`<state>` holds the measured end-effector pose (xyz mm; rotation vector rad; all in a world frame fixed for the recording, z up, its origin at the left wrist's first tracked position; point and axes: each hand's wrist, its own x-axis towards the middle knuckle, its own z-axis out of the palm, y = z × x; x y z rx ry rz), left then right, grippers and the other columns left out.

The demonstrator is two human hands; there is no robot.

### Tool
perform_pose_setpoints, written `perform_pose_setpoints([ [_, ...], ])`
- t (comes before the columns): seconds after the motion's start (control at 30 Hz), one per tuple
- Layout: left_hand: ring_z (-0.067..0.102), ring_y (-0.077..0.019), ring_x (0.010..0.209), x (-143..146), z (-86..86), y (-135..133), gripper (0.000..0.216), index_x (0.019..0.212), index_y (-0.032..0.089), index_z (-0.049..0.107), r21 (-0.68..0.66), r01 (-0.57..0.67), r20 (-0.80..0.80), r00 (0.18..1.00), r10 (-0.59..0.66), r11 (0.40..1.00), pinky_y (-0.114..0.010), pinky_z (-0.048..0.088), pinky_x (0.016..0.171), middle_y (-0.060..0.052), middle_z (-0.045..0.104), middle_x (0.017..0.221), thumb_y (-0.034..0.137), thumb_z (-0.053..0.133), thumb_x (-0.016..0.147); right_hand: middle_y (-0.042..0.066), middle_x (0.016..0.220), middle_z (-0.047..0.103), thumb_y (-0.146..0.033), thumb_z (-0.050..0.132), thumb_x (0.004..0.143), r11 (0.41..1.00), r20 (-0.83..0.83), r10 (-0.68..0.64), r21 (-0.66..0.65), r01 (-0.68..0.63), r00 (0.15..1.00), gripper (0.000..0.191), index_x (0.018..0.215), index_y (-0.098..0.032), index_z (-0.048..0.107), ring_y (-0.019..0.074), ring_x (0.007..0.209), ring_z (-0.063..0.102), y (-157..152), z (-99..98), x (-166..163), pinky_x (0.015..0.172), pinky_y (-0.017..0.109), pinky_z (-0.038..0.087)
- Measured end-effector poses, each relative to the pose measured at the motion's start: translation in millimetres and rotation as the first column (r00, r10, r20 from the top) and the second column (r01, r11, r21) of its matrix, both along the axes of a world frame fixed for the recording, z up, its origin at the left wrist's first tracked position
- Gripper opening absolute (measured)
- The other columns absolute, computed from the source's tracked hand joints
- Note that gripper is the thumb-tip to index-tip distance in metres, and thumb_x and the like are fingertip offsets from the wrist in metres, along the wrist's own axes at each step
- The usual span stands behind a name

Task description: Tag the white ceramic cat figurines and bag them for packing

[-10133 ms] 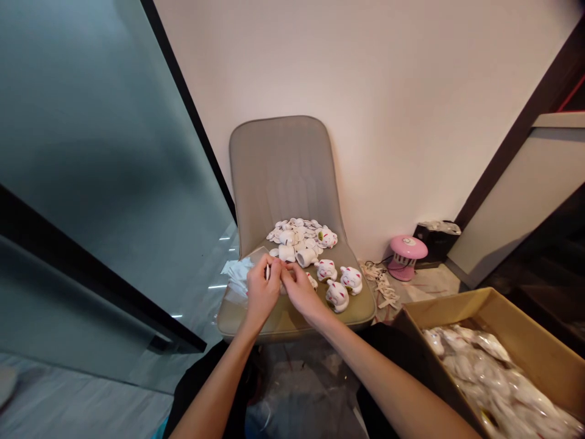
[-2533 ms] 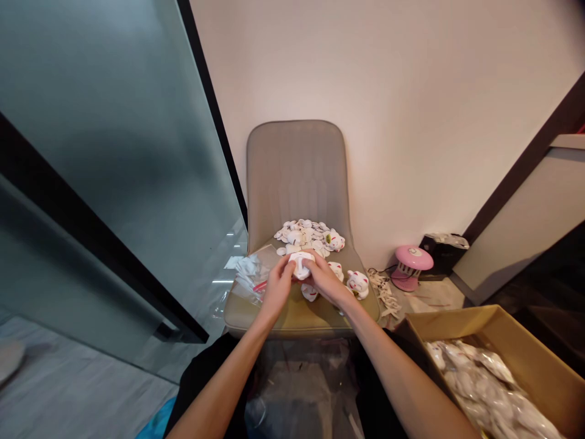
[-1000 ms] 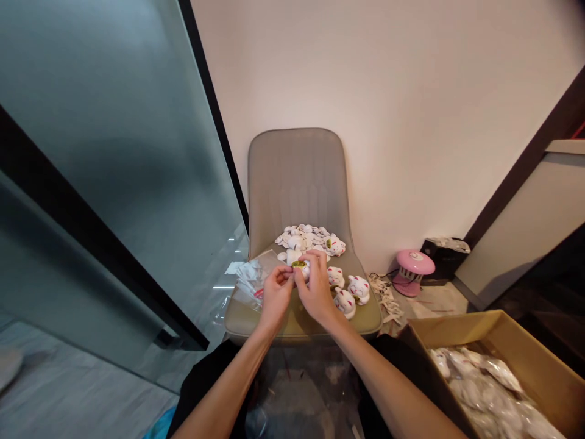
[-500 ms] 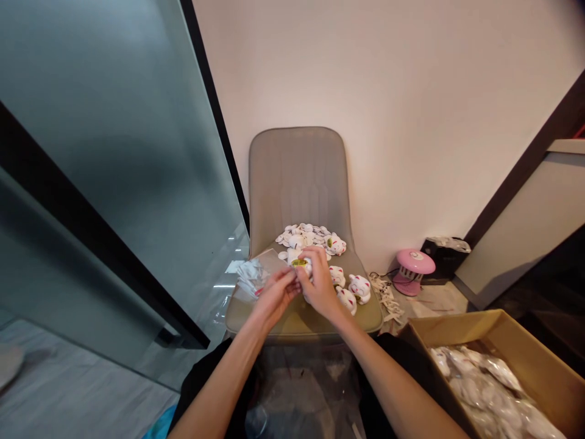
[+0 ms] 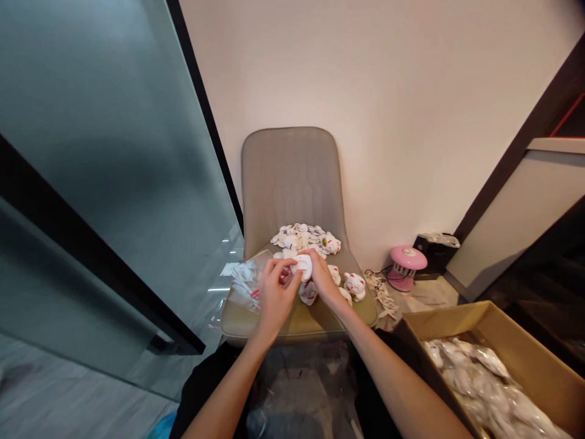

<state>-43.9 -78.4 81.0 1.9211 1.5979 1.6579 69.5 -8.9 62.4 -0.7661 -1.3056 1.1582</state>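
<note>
Above the chair seat, both my hands are closed around a white lucky cat figurine (image 5: 302,267), its round, pale underside turned up towards me. My left hand (image 5: 276,292) pinches its left edge with thumb and fingers. Wrapped around the right side is my right hand (image 5: 323,279), its fingers partly hidden. Just below them another cat figurine (image 5: 308,293) lies on the seat. More cats with red markings sit to the right, one cat (image 5: 354,286) plainest to see. Behind the hands spreads a pile of small white discs (image 5: 299,234).
The grey-beige chair (image 5: 292,171) stands against the wall. A clear bag of white slips (image 5: 247,277) lies on the seat's left. At right are a pink lamp-like device (image 5: 408,259), a black box (image 5: 437,253) and a cardboard box (image 5: 457,314) holding plastic-wrapped white items. A glass door (image 5: 137,122) bounds the left.
The figurine in my hands has been turned, its gold-marked side giving way to the pale underside. My left hand has rolled over and its fingers have moved up. The view has shifted slightly.
</note>
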Motion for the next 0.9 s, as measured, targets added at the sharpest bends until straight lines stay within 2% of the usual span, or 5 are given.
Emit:
perform_pose_setpoints([
  [0.1, 0.061, -0.0148, 0.084, 1, -2.4, 2, 0.015, 0.099, 0.022, 0.069, -0.022, 0.047, 0.006, 0.999, -0.047, 0.999, -0.028, 0.053, 0.072, -0.005, 0.061, 0.108, 0.031, 0.062, 0.089, 0.002, 0.084, 0.062, -0.043, 0.040, 0.095, 0.994, 0.058, -0.041, 0.102, 0.035, 0.997, 0.032, 0.087, -0.021, 0.062, 0.0179, 0.081, 0.057, -4, 3.2, 3, 0.076, 0.028, 0.042],
  [0.17, 0.062, -0.0161, 0.090, 1, -4.0, 3, 0.015, 0.099, 0.023, 0.069, -0.029, 0.076, 0.010, 0.997, -0.075, 0.997, -0.029, 0.054, 0.075, -0.006, 0.061, 0.113, 0.031, 0.061, 0.090, 0.001, 0.083, 0.061, -0.041, 0.041, 0.095, 0.991, 0.075, -0.061, 0.125, 0.052, 0.995, 0.029, 0.087, -0.021, 0.061, 0.0179, 0.080, 0.056, -6, 2.2, 3, 0.076, 0.028, 0.042],
  [0.33, 0.062, -0.0195, 0.101, -1, -7.4, 4, 0.009, 0.092, 0.021, 0.065, -0.014, 0.063, -0.031, 0.997, -0.063, 0.998, -0.031, 0.052, 0.081, -0.006, 0.062, 0.116, 0.029, 0.061, 0.090, 0.001, 0.086, 0.063, -0.041, 0.041, 0.096, 0.991, 0.091, -0.086, 0.109, 0.076, 0.992, 0.029, 0.088, -0.022, 0.062, 0.0178, 0.082, 0.057, -8, -5.2, -2, 0.077, 0.028, 0.042],
  [0.57, 0.058, -0.0216, 0.099, 4, -13.6, 3, 0.004, 0.092, 0.021, 0.056, 0.007, 0.019, -0.084, 0.996, -0.018, 1.000, -0.034, 0.047, 0.084, -0.007, 0.058, 0.103, 0.025, 0.055, 0.092, 0.001, 0.079, 0.064, -0.043, 0.039, 0.096, 0.990, 0.114, -0.138, 0.056, 0.132, 0.984, 0.034, 0.084, -0.022, 0.063, 0.0182, 0.077, 0.057, -10, -10.1, -7, 0.072, 0.028, 0.042],
  [0.9, 0.056, -0.0215, 0.102, 2, -17.6, -1, 0.003, 0.092, 0.020, 0.053, -0.010, 0.008, -0.060, 0.998, -0.008, 1.000, -0.035, 0.047, 0.087, -0.007, 0.056, 0.105, 0.023, 0.052, 0.094, 0.003, 0.082, 0.065, -0.041, 0.036, 0.098, 0.976, 0.145, -0.209, 0.086, 0.199, 0.967, 0.036, 0.085, -0.021, 0.063, 0.0193, 0.079, 0.059, -16, -10.6, -15, 0.077, 0.031, 0.042],
])
